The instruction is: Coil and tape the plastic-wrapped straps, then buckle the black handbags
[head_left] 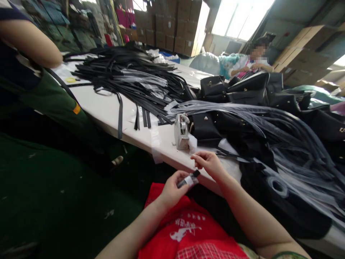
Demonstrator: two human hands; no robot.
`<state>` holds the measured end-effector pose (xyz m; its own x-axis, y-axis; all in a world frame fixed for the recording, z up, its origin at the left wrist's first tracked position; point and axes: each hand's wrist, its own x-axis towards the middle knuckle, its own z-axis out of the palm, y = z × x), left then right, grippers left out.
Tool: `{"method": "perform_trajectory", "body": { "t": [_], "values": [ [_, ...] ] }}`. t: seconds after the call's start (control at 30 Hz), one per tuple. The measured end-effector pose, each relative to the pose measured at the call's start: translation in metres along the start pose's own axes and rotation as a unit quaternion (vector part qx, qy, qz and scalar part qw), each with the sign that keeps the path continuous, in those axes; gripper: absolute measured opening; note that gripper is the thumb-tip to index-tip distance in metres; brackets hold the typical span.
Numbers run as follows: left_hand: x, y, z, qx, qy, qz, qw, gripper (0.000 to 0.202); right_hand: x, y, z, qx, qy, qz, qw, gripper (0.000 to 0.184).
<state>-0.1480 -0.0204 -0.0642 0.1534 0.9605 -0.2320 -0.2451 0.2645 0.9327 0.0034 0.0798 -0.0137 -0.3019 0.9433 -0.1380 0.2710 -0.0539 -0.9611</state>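
My left hand (172, 190) is closed around the end of a black strap (189, 178) wrapped in a clear sleeve, held just below the table edge. My right hand (208, 163) is curled in a pinch right above that strap end, fingertips close to it; what it pinches is too small to make out. A grey tape dispenser (181, 131) stands on the white table (107, 108) just beyond my hands. A red cloth (188, 226) covers my lap.
A big heap of black straps (129, 73) lies across the table's far left. Black bags (237, 88) and bagged straps (269, 122) pile at right. One person (32, 54) stands at left, another (254, 61) sits far back. Cardboard boxes (167, 25) stack behind.
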Motion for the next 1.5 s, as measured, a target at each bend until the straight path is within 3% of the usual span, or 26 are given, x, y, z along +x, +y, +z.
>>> {"method": "perform_trajectory", "body": {
  "t": [0.1, 0.2, 0.6, 0.7, 0.83, 0.97, 1.13, 1.23, 1.33, 1.4, 1.43, 1.5],
  "values": [
    [0.008, 0.007, -0.001, 0.039, 0.041, 0.083, 0.995, 0.032, -0.044, -0.001, -0.004, 0.011, -0.058, 0.024, 0.998, 0.039],
    [0.012, 0.011, 0.003, 0.061, 0.038, 0.112, 0.991, 0.032, -0.066, 0.01, -0.005, 0.019, -0.074, 0.052, 0.996, 0.04],
    [0.001, 0.018, 0.023, 0.163, 0.022, 0.145, 0.976, 0.029, -0.071, 0.03, -0.008, 0.069, -0.089, 0.085, 0.99, 0.045],
    [0.0, 0.019, 0.03, 0.191, 0.072, 0.144, 0.968, 0.025, -0.074, 0.036, -0.006, 0.086, -0.105, 0.084, 0.987, 0.042],
    [0.0, 0.021, 0.04, 0.296, 0.165, 0.213, 0.916, 0.017, -0.075, 0.043, -0.003, 0.145, -0.11, 0.064, 0.981, 0.039],
    [-0.002, 0.024, 0.051, 0.381, 0.192, 0.332, 0.841, 0.011, -0.077, 0.039, -0.003, 0.171, -0.073, 0.001, 0.983, 0.036],
    [-0.003, 0.017, 0.066, 0.377, 0.139, 0.415, 0.816, 0.015, -0.085, 0.031, -0.009, 0.184, 0.017, -0.033, 0.982, 0.03],
    [0.003, 0.01, 0.073, 0.388, 0.113, 0.454, 0.794, 0.023, -0.087, 0.035, -0.016, 0.254, 0.067, -0.023, 0.965, 0.028],
    [0.013, 0.006, 0.08, 0.415, 0.107, 0.456, 0.78, 0.022, -0.091, 0.045, -0.025, 0.374, 0.0, -0.038, 0.927, 0.033],
    [0.017, 0.004, 0.086, 0.423, 0.075, 0.44, 0.788, 0.023, -0.1, 0.047, -0.035, 0.402, -0.051, -0.052, 0.913, 0.04],
    [0.018, 0.002, 0.089, 0.425, 0.05, 0.429, 0.796, 0.025, -0.107, 0.047, -0.042, 0.38, -0.044, -0.06, 0.922, 0.041],
    [0.018, -0.001, 0.095, 0.433, 0.004, 0.4, 0.808, 0.031, -0.123, 0.042, -0.065, 0.238, 0.06, -0.093, 0.965, 0.035]
  ]
}}
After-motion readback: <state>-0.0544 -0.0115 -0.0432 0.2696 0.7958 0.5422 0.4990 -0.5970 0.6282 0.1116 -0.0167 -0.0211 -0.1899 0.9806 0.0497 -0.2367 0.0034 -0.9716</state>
